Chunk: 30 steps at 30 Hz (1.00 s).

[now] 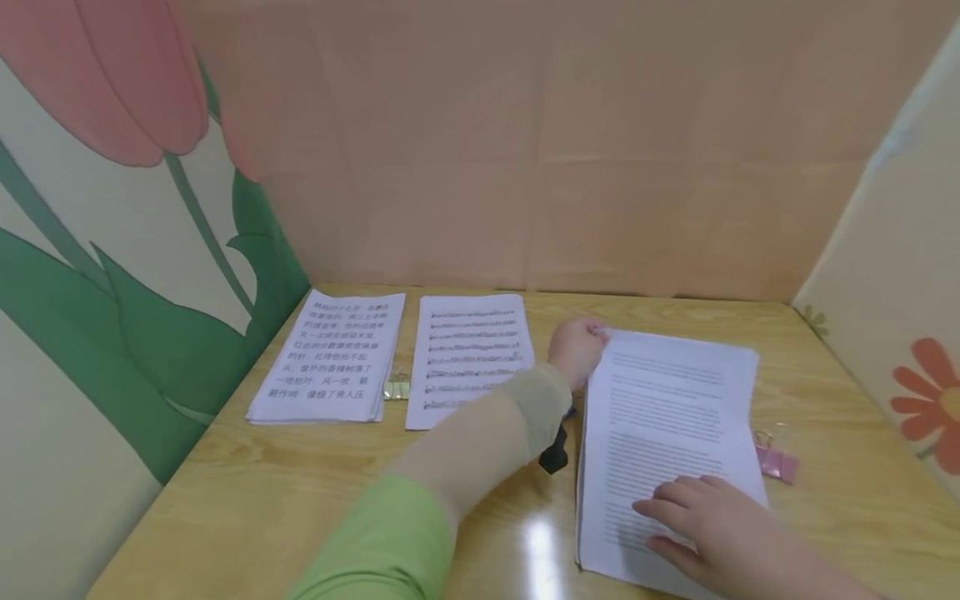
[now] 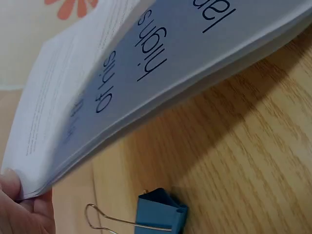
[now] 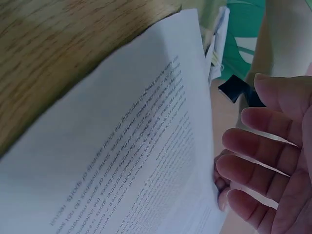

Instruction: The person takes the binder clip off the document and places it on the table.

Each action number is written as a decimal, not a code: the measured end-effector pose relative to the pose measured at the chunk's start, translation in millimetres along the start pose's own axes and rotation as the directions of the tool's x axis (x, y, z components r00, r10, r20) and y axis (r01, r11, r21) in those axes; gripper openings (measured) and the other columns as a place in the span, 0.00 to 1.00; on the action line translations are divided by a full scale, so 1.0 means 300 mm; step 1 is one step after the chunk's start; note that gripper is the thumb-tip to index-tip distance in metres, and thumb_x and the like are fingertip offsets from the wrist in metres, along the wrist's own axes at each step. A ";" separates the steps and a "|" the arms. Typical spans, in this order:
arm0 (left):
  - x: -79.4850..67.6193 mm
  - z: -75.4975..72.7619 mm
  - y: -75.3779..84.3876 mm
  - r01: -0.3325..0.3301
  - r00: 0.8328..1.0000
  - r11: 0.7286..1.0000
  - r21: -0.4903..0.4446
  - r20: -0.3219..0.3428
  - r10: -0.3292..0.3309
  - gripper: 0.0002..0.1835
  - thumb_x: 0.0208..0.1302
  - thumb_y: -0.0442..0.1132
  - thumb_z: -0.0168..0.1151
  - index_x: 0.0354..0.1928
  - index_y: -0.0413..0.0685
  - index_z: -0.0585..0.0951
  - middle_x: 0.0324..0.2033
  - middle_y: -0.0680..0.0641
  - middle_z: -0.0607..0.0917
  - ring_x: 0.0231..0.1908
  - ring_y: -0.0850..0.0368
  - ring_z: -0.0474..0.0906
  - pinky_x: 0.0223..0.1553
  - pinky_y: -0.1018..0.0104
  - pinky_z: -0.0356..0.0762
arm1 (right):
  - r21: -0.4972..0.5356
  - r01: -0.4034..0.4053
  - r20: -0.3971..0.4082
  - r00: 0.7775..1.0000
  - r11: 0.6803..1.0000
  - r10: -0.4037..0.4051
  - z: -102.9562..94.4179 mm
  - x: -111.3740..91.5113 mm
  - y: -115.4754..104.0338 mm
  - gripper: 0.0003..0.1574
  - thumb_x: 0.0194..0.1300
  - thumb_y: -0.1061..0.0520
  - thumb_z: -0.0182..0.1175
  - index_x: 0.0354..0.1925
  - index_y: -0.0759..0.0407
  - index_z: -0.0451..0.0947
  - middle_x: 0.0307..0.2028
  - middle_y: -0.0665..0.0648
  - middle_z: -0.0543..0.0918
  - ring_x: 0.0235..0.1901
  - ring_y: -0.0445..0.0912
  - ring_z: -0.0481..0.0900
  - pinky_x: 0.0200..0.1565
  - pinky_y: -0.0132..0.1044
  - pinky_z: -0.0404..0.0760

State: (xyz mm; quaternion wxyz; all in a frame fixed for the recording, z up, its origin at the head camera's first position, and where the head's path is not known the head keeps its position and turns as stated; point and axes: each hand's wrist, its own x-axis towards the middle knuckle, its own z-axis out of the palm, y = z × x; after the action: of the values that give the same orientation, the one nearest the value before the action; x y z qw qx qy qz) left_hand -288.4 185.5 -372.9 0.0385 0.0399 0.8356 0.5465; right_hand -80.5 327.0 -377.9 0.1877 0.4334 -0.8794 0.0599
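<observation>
While the right hand [image 1: 712, 521] is pressing flat on the paper stack [image 1: 667, 417] to steady it, the left hand [image 1: 577, 350] is pinching its far corner. A blue clip [image 2: 161, 212] is lying beside it

The left arm wears a bright green sleeve [image 1: 382, 542] with a sheer, pale beige cuff section [image 1: 517, 408] running to the left hand [image 1: 576, 350]. The right hand [image 1: 705, 521] is bare.

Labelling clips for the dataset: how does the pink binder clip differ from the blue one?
The pink binder clip lies right of the text stack, in the open; the blue binder clip lies at its left edge, beneath the corner the left hand lifts. The colours differ. Both rest loose on the wooden table, clamping nothing.
</observation>
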 end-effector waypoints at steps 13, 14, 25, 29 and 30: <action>0.042 0.029 -0.064 0.050 0.997 0.997 0.056 0.055 -0.053 0.09 0.66 0.46 0.60 0.42 0.57 0.86 0.35 0.60 0.84 0.36 0.63 0.77 0.44 0.67 0.75 | 0.137 -0.287 0.471 0.861 0.948 0.193 0.015 -0.016 0.000 0.24 0.63 0.32 0.56 0.51 0.41 0.81 0.43 0.38 0.81 0.40 0.41 0.79 0.41 0.48 0.81; 0.044 0.033 -0.065 0.051 0.997 0.997 0.057 0.054 -0.054 0.09 0.66 0.46 0.61 0.42 0.57 0.86 0.35 0.60 0.84 0.36 0.63 0.77 0.45 0.67 0.74 | 0.136 -0.278 0.470 0.863 0.951 0.185 0.022 -0.019 0.001 0.25 0.63 0.32 0.56 0.51 0.42 0.80 0.43 0.40 0.81 0.40 0.42 0.79 0.41 0.47 0.81; 0.041 0.063 -0.077 0.032 0.994 0.991 0.128 0.103 -0.046 0.07 0.66 0.47 0.60 0.39 0.59 0.85 0.33 0.61 0.83 0.38 0.64 0.77 0.50 0.66 0.72 | 0.061 -0.349 0.570 0.781 0.935 0.255 0.065 -0.023 -0.026 0.31 0.60 0.29 0.57 0.55 0.42 0.77 0.47 0.49 0.81 0.36 0.46 0.80 0.34 0.46 0.82; 0.033 0.063 -0.069 0.039 0.989 0.978 0.203 0.130 -0.067 0.09 0.66 0.47 0.60 0.43 0.58 0.85 0.37 0.60 0.84 0.41 0.63 0.77 0.52 0.66 0.72 | 0.038 -0.333 0.569 0.782 0.942 0.254 0.075 -0.025 -0.038 0.32 0.59 0.29 0.58 0.55 0.42 0.77 0.47 0.54 0.82 0.29 0.48 0.80 0.28 0.46 0.80; 0.032 0.063 -0.068 0.049 0.987 0.973 0.226 0.137 -0.082 0.10 0.66 0.48 0.60 0.45 0.57 0.85 0.40 0.59 0.84 0.43 0.62 0.77 0.53 0.65 0.71 | 0.030 -0.315 0.562 0.790 0.949 0.245 0.078 -0.026 -0.041 0.32 0.59 0.29 0.58 0.54 0.44 0.78 0.46 0.55 0.82 0.27 0.47 0.79 0.26 0.45 0.79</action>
State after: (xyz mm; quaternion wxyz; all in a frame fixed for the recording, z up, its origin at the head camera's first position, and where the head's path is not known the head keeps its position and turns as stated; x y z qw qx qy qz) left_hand -296.5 195.5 -399.3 0.1129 0.0561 0.8872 0.4438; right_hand -73.1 319.0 -403.1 -0.1113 0.3074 -0.9449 0.0132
